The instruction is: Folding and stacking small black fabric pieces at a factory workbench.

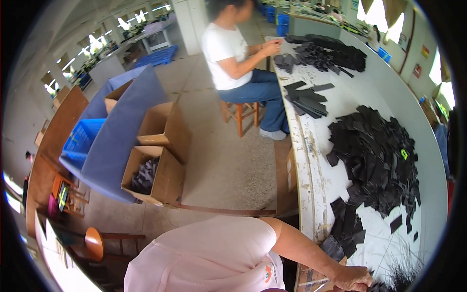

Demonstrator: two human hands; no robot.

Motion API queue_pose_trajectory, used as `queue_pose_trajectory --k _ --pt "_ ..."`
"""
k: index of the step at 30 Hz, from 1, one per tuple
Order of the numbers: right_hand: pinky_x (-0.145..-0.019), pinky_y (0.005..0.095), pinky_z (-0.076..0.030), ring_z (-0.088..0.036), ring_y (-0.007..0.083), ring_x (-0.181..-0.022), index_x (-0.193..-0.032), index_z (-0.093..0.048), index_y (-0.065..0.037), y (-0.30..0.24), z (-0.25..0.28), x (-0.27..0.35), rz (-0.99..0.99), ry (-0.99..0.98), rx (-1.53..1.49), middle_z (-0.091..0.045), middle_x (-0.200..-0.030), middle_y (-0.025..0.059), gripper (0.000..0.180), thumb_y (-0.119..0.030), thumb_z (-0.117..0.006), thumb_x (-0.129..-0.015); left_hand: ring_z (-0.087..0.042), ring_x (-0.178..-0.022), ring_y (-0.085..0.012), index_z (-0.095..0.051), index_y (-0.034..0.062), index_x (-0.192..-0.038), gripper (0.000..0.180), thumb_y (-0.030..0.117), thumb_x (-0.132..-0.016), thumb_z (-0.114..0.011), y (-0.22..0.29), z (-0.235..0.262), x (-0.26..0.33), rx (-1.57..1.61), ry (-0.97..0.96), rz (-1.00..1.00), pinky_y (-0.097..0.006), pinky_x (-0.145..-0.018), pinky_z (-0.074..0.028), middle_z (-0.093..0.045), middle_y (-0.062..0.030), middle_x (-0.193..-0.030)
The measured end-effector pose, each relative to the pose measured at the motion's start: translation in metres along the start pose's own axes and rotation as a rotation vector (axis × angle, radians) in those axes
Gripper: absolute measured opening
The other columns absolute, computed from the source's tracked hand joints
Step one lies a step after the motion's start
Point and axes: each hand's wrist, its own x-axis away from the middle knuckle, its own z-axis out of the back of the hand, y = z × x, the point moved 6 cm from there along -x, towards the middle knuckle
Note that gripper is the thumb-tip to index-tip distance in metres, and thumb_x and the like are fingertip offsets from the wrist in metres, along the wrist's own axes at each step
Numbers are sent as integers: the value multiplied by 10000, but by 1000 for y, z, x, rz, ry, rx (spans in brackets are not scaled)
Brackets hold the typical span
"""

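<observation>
My left hand (352, 278) is at the lower right, over the near end of the white worktable (311, 194). Its fingers are curled closed, and whatever they may hold is hidden beneath them. Dark pieces lie right beside the fingertips. Just beyond the hand is a small stack of flat black pieces (346, 226), which look like cut fabric. A large heap of similar black pieces (374, 155) spreads farther along the tabletop. Black bristly strands (406, 272) stick up to the right of the hand. My right hand is out of view.
A co-worker (233, 53) sits on a wooden stool (239, 114) at the table's far part, hands together near more black pieces (331, 51). Cardboard boxes (168, 175), a blue cloth-covered bin (112, 146) and a blue crate (80, 138) stand left. A round-seated stool (94, 244) is lower left.
</observation>
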Motion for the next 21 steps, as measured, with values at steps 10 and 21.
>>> queue_pose_trajectory --k 10,21 --pt "-577 234 -398 -496 107 -719 -873 -449 14 -136 31 23 68 111 81 -508 -796 45 127 -93 -513 -848 -530 -587 -269 -506 -9 -789 109 47 -760 -595 57 62 -36 369 177 426 -334 -542 -408 -508 -141 -657" --pt "-401 298 -315 -412 173 -380 -558 -441 -13 -190 11 2 71 59 -80 -421 -437 73 327 -126 -528 -852 -545 -604 -48 -546 2 -898 96 73 -835 -560 54 58 -31 370 132 464 -196 -539 -428 -601 -67 -654"
